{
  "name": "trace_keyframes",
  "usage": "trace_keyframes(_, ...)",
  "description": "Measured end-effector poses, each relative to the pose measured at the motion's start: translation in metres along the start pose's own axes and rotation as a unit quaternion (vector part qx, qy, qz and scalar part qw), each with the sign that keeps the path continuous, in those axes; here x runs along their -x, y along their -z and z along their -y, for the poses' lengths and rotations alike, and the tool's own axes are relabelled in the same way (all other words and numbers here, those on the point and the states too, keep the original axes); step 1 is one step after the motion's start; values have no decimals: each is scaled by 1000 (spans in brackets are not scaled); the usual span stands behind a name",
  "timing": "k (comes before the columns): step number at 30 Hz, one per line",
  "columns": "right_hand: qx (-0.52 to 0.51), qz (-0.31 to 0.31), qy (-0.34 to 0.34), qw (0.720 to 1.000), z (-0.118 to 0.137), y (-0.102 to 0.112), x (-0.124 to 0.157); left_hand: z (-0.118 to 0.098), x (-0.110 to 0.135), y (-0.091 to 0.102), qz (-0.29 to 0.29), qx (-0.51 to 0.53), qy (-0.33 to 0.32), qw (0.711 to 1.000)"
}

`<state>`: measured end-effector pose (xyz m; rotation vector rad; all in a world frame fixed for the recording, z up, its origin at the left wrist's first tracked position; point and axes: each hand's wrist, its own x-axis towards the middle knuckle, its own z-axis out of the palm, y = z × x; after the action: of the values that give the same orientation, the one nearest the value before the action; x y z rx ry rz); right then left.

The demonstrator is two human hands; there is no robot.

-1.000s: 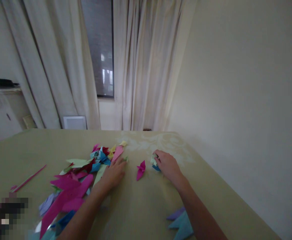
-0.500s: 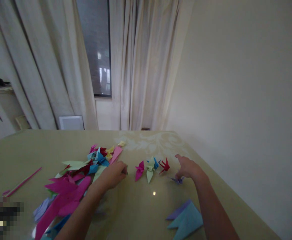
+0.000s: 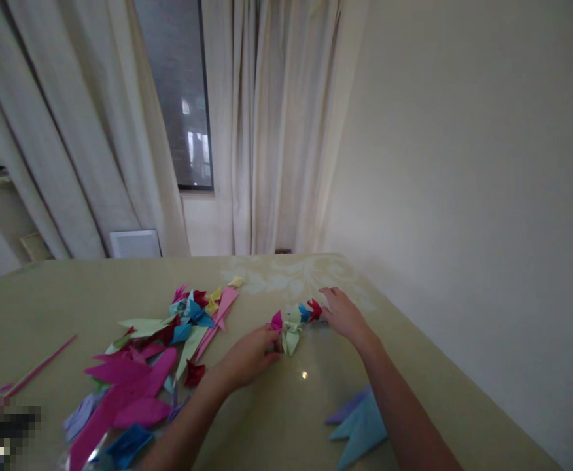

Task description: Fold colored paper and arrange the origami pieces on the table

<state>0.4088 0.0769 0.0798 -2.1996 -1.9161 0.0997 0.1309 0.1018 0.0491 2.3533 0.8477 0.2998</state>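
Small folded paper cranes stand in a tight row on the table. A magenta crane (image 3: pixel 277 321) is at the left, then a pale green crane (image 3: pixel 291 337), a blue crane (image 3: pixel 305 313) and a red crane (image 3: pixel 314 309). My left hand (image 3: pixel 252 356) presses its bent fingertips against the row's left end, by the magenta and green cranes, with its thumb apart. At the other end, my right hand (image 3: pixel 344 315) lies beside the red crane, its upper finger stretched out. A bit of purple paper shows under its fingers, mostly hidden.
A heap of coloured folded paper (image 3: pixel 134 386) covers the table's left part. Farther left lie a thin pink stick (image 3: pixel 44 365) and a dark blurred object (image 3: pixel 4 425). Light blue folded paper (image 3: pixel 360 425) lies near my right forearm. A wall (image 3: pixel 463 196) borders the right side.
My left hand has moved right to the cranes. My right hand has moved left, and the purple crane has shifted with it. The row is now closer together.
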Motion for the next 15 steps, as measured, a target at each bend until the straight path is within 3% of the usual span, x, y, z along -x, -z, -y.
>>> trace_keyframes(4,-14,-15,55,998,13,1,7,-4,12,10,60,-7,-9,998)
trace_keyframes(8,-20,38,121,992,33,-24,9,-12,13,2,131,-12,-14,991)
trace_keyframes(11,-7,45,117,992,41,-45,5,-23,12,-2,161,-10,-36,986)
trace_keyframes(15,-6,8,106,994,46,-52,4,-40,17,5,183,-16,-54,982)
